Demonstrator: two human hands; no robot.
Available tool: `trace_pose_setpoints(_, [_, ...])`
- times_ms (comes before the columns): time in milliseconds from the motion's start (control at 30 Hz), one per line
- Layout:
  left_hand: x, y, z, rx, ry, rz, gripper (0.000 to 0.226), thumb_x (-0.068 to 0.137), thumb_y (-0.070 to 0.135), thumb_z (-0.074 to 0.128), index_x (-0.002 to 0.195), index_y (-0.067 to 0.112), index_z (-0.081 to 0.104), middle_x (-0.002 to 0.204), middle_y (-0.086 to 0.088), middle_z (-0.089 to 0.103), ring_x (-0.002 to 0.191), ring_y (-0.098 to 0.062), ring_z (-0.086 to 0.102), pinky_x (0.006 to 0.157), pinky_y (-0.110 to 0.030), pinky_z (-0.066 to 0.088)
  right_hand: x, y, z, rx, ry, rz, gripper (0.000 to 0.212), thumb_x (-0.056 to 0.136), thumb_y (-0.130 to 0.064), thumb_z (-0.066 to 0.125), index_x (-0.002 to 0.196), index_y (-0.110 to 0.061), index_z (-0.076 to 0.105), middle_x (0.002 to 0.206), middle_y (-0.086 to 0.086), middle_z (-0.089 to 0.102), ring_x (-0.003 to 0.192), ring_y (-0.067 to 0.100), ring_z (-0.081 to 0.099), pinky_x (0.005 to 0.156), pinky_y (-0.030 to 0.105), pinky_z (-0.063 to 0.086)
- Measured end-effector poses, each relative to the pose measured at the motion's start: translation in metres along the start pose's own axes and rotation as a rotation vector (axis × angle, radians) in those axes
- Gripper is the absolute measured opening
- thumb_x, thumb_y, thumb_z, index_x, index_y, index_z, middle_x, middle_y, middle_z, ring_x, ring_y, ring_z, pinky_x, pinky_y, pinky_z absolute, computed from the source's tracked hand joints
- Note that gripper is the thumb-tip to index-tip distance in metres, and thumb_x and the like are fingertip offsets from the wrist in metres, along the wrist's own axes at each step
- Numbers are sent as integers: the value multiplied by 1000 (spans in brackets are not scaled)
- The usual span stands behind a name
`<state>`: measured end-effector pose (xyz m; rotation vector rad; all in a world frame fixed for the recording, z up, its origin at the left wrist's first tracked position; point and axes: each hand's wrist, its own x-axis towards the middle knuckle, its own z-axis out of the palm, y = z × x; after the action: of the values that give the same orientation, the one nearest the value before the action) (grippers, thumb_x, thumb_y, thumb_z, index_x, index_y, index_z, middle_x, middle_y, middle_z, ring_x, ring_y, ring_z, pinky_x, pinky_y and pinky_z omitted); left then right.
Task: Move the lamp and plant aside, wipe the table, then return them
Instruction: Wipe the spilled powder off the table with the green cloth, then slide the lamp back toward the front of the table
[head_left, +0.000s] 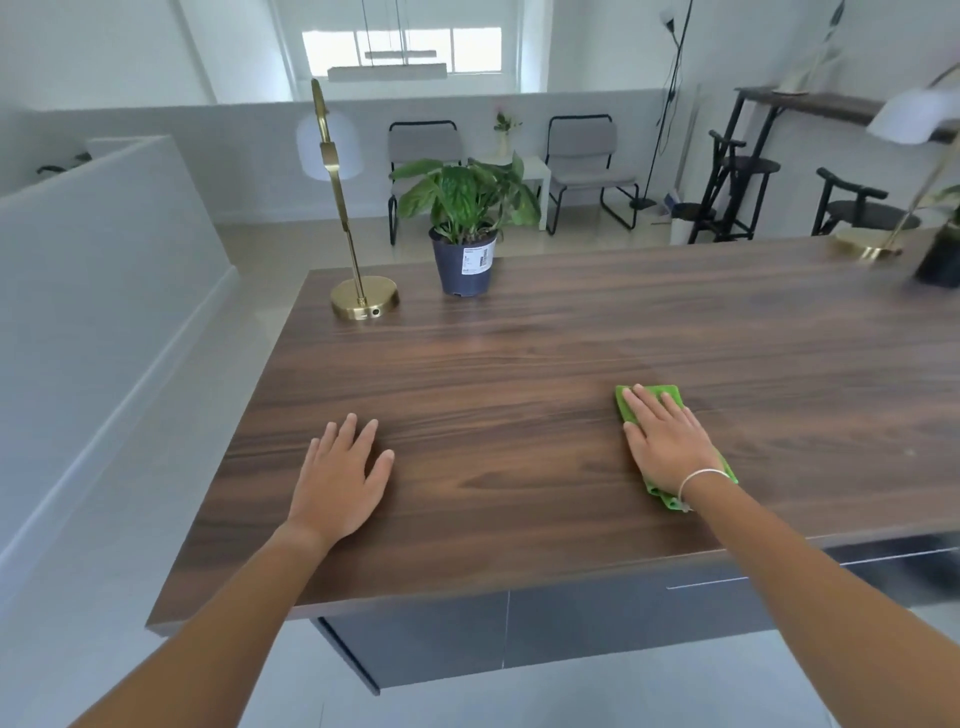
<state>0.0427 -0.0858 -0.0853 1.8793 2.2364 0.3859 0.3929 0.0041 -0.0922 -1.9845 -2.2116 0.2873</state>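
A brass lamp (363, 301) with a round base and a white shade stands at the far left corner of the dark wooden table (545, 353). Right beside it is a leafy green plant (464, 260) in a dark pot with a white label. My left hand (340, 480) lies flat on the tabletop near the front edge, fingers apart, holding nothing. My right hand (667, 441) presses flat on a green cloth (636, 400) spread on the wood at the front right; the cloth shows beyond my fingertips and under my wrist.
A second brass lamp (865, 244) and a dark pot (940, 260) stand at the table's far right edge, blurred. Behind the table are two grey chairs (587, 166), a small white side table, black stools (857, 208) and a floor lamp. A white half wall (104, 260) runs along the left.
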Motion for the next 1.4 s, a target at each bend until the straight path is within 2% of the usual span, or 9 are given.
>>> trace_pose_setpoints(100, [-1,3,8,41,-2,-3,56,96,41,31,146,19,23,158,-8,15,146,-28,8,118,-40,6,3,25,-7,-11,1,39,52,96,-35,26,147,-27,15,158,-6,12,146,22,9,119,38,7])
trace_pose_setpoints(300, [1,4,9,55,7,-26,55,95,41,34,145,20,27,157,-7,18,146,-27,11,118,-40,8,6,28,-8,-20,-20,20,55,95,-42,25,147,-27,13,158,-6,10,146,23,7,119,38,5])
trace_pose_setpoints(533, [-2,11,5,55,-4,-57,55,94,42,36,144,22,29,157,-4,20,146,-24,14,119,-38,11,22,13,-15,142,-2,57,55,93,-48,30,142,-23,31,155,2,24,143,34,14,118,41,10])
trace_pose_setpoints(767, [8,8,-5,69,46,-47,51,92,42,40,139,23,40,151,-2,35,139,-21,31,113,-34,25,49,-49,-11,286,22,-86,53,93,-43,37,140,-18,37,153,7,29,143,28,18,118,41,13])
trace_pose_setpoints(900, [28,-3,-10,12,53,-46,51,93,40,41,140,22,38,151,-3,35,138,-23,31,112,-35,25,69,-89,-7,361,-13,-155,54,93,-44,38,141,-20,34,153,6,27,144,22,18,117,36,11])
trace_pose_setpoints(1100, [88,-37,-24,-164,56,-48,52,92,40,43,141,23,37,151,-1,33,140,-20,27,114,-34,22,109,-153,0,511,-61,-207,61,87,-50,47,141,-26,33,154,-3,27,142,12,22,114,33,21])
trace_pose_setpoints(1400, [187,-87,-39,-330,33,-43,59,87,45,52,141,25,36,150,1,36,139,-17,29,116,-35,24,176,-235,17,645,-166,-240,79,78,-49,64,144,-28,26,153,-6,27,140,11,25,113,30,23])
